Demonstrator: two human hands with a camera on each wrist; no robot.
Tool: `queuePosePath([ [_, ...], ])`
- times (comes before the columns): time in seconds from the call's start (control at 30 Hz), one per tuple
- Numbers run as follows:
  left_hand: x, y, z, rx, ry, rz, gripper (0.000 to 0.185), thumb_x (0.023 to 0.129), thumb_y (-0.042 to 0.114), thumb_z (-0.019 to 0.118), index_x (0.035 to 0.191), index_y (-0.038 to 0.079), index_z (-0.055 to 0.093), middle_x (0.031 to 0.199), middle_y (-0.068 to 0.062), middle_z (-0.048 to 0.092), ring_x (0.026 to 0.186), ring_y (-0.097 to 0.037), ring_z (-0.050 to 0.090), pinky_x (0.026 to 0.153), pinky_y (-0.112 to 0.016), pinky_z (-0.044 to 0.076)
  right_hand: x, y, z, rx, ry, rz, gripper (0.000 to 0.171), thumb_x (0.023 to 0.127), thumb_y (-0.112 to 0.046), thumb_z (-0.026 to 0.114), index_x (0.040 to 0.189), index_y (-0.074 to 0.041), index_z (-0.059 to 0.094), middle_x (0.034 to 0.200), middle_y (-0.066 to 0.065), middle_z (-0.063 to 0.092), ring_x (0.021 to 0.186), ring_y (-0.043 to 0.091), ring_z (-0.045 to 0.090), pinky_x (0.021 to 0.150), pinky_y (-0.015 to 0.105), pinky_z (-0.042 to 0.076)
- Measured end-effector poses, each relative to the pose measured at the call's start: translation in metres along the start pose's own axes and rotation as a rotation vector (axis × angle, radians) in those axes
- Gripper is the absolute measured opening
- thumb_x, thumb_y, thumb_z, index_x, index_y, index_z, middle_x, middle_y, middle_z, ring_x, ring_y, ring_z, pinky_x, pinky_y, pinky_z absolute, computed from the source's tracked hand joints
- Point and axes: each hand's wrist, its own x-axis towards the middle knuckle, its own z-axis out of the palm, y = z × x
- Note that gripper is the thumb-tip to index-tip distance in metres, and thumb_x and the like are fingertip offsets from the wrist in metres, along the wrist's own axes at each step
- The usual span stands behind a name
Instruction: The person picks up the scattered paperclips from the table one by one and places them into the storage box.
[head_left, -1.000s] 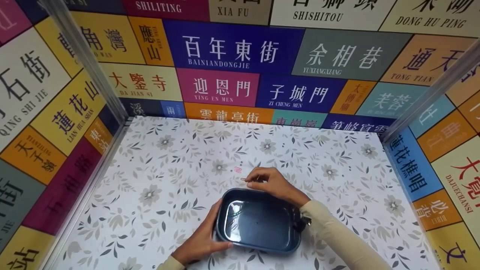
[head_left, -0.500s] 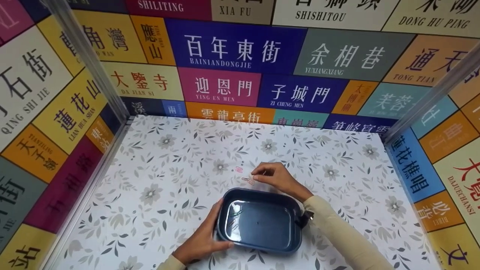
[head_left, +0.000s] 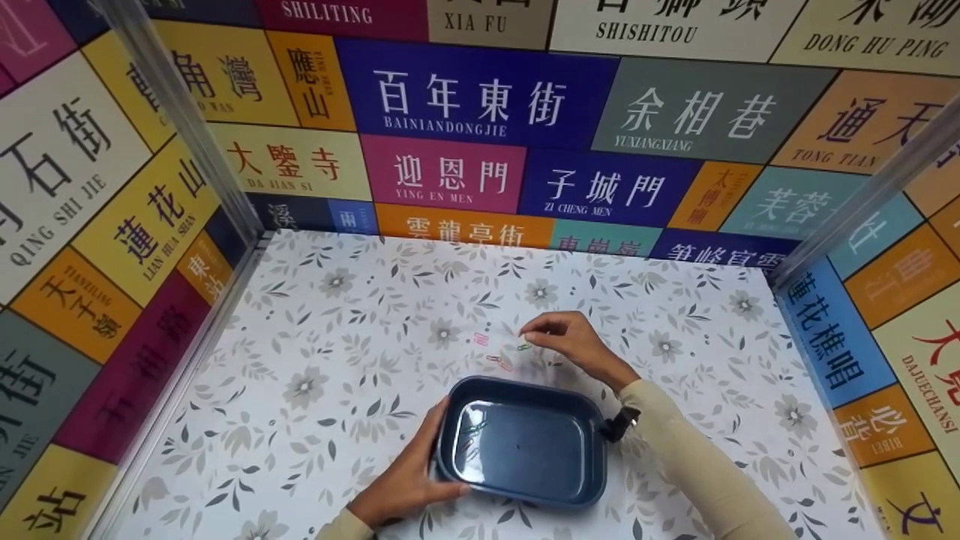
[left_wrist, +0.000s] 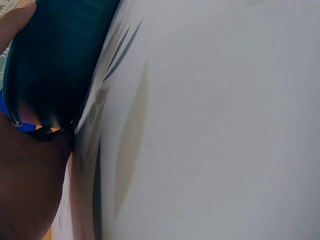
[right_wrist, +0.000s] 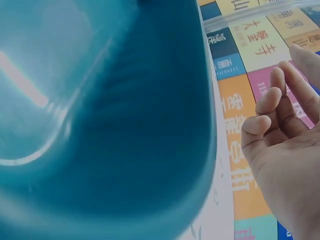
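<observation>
A dark blue rectangular tray [head_left: 525, 491] lies on the floral tabletop [head_left: 315, 352], with a few paper clips [head_left: 471, 435] at its left end. My left hand [head_left: 420, 469] grips the tray's left rim, thumb along the near edge; in the left wrist view the palm [left_wrist: 25, 190] presses against the tray [left_wrist: 55, 60]. My right hand [head_left: 531, 334] hovers beyond the tray with loosely curled fingers [right_wrist: 272, 107], just over a green clip [head_left: 523, 346]. I cannot tell if it touches the clip. A pink clip [head_left: 481, 339] and a red clip [head_left: 499, 363] lie beside it.
Walls covered in coloured sign panels [head_left: 472, 90] enclose the table on three sides, with metal corner posts [head_left: 187, 127]. A black wrist-worn camera [head_left: 619, 424] sits by the tray's right end. The tray's blue wall [right_wrist: 125, 125] fills most of the right wrist view.
My right hand has moved from the tray's far rim up and to the right, over the loose clips. The left hand and tray have stayed put.
</observation>
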Motion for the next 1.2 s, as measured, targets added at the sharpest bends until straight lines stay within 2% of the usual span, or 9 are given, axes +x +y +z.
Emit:
queuePosePath([
  [0.1,0.000,-0.001,0.000,0.007,0.006,0.007,0.137,0.081,0.035,0.099,0.179,0.019,0.006,0.184,-0.004,0.015,0.167,-0.035,0.018,0.131,-0.066,0.016,0.001,0.005,-0.005,0.010,0.011,0.013,0.027,0.103,-0.013,0.079,0.119,0.009,0.079,0.120,0.031,0.075,0.100,0.023,0.073,0.085,0.033,0.060],
  [0.27,0.000,-0.002,-0.001,0.007,0.007,-0.022,0.135,0.082,0.039,0.099,0.180,0.029,0.007,0.184,-0.001,0.015,0.167,-0.031,0.018,0.132,-0.062,0.017,0.000,0.018,-0.012,0.000,0.055,0.017,0.028,0.102,-0.010,0.079,0.119,0.012,0.077,0.115,0.021,0.079,0.095,0.016,0.072,0.083,0.034,0.059],
  [0.4,0.000,-0.003,-0.001,0.009,0.010,-0.024,0.136,0.080,0.038,0.100,0.180,0.027,0.007,0.184,0.000,0.015,0.167,-0.030,0.017,0.132,-0.060,0.016,0.000,0.029,-0.013,-0.007,0.062,0.020,0.029,0.103,-0.011,0.079,0.120,0.013,0.077,0.115,0.020,0.079,0.093,0.015,0.071,0.084,0.035,0.059],
  [0.5,0.000,-0.003,-0.001,0.008,0.009,-0.016,0.136,0.080,0.036,0.100,0.180,0.026,0.007,0.184,0.000,0.016,0.167,-0.030,0.018,0.132,-0.059,0.015,-0.001,0.036,-0.012,-0.001,0.075,0.028,0.032,0.103,-0.012,0.080,0.120,0.014,0.076,0.114,0.018,0.079,0.092,0.014,0.070,0.083,0.031,0.058],
  [0.73,0.001,-0.001,0.000,-0.003,-0.001,0.006,0.137,0.079,0.032,0.100,0.179,0.029,0.007,0.184,0.000,0.017,0.167,-0.031,0.019,0.131,-0.061,0.016,0.001,0.049,-0.009,0.034,0.145,0.016,0.022,0.101,-0.009,0.081,0.116,0.006,0.081,0.110,0.017,0.080,0.091,0.012,0.071,0.082,0.023,0.057],
  [0.87,0.001,-0.003,0.001,-0.003,0.001,0.013,0.137,0.079,0.030,0.100,0.179,0.028,0.007,0.184,0.000,0.017,0.167,-0.032,0.020,0.131,-0.061,0.017,0.003,0.059,-0.006,0.024,0.165,0.008,0.022,0.101,-0.008,0.081,0.117,0.008,0.081,0.107,0.011,0.081,0.091,0.011,0.072,0.083,0.022,0.058],
  [1.03,0.002,-0.002,0.000,0.002,0.007,0.032,0.138,0.079,0.030,0.100,0.180,0.024,0.006,0.184,-0.002,0.017,0.167,-0.034,0.021,0.131,-0.063,0.017,0.003,0.068,-0.004,0.007,0.158,-0.016,0.022,0.102,-0.010,0.081,0.116,0.007,0.081,0.107,0.013,0.081,0.091,0.013,0.073,0.083,0.022,0.058],
  [1.2,0.001,0.001,-0.001,0.004,-0.002,-0.005,0.138,0.079,0.031,0.100,0.180,0.027,0.006,0.184,-0.002,0.015,0.167,-0.032,0.017,0.131,-0.062,0.015,0.003,0.075,0.000,-0.038,0.124,-0.069,0.017,0.101,-0.007,0.081,0.113,0.005,0.082,0.109,0.019,0.078,0.094,0.015,0.071,0.084,0.021,0.057],
])
